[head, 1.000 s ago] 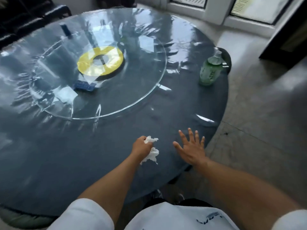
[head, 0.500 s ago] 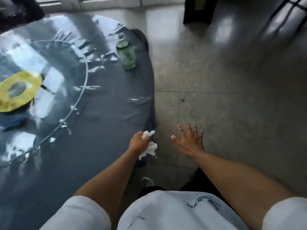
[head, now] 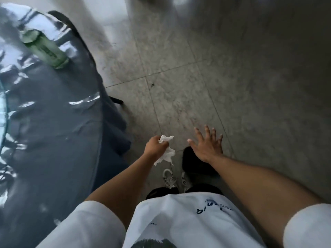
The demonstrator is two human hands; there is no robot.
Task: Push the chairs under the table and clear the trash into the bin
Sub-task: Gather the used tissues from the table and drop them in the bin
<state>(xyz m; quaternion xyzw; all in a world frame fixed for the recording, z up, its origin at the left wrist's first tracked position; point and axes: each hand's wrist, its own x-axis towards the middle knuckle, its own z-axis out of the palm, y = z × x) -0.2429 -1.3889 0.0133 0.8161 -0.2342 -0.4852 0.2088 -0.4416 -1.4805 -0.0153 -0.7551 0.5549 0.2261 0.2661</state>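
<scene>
My left hand [head: 155, 146] is closed around a crumpled white tissue [head: 167, 152], held just off the right edge of the round table [head: 59, 126] and above the floor. My right hand [head: 207, 144] hovers beside it with fingers spread and nothing in it. A green plastic bottle [head: 44, 48] stands on the table near its far right edge. A dark chair back [head: 71, 25] shows just behind the table edge by the bottle. No bin is in view.
The table is covered by a shiny dark plastic sheet, with a glass turntable rim [head: 4, 111] at the far left. Grey tiled floor [head: 232, 77] spreads to the right. My shoes [head: 172, 178] are below my hands.
My view has swung right, away from the table toward the floor. Both hands have moved off the tabletop and now hang over the floor, the left still gripping the tissue.
</scene>
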